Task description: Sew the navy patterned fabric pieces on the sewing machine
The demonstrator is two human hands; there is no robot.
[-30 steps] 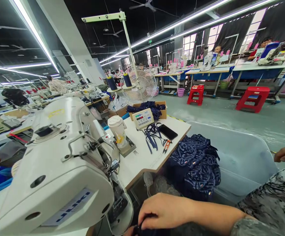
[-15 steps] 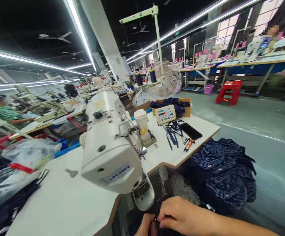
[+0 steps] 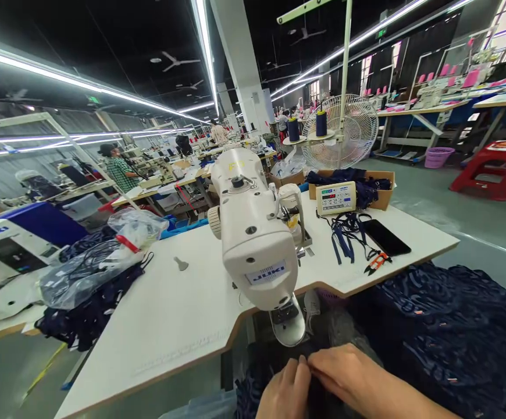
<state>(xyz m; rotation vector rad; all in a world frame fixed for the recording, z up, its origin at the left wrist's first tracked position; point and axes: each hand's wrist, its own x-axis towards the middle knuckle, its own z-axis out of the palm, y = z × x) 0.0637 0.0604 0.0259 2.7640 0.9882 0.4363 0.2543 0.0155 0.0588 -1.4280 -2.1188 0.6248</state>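
Low in the head view, my left hand and my right hand come together with fingertips almost touching. Both are closed in a pinch on dark navy cloth that lies over my lap. What exactly sits between the fingertips is too dark and small to make out. Just beyond the hands is the rounded metal sewing arm of a white JUKI sewing machine. The cloth lies below this arm, and my hands are apart from the machine.
Orange thread snips, a black phone, navy straps and a control box lie on the white table. Patterned navy garments are heaped at right. A plastic bag lies left; a person sits farther off.
My view has turned left, so the machine and table appear farther right and a second JUKI machine shows at left. More of my left hand is visible. Both hands still pinch the cloth.
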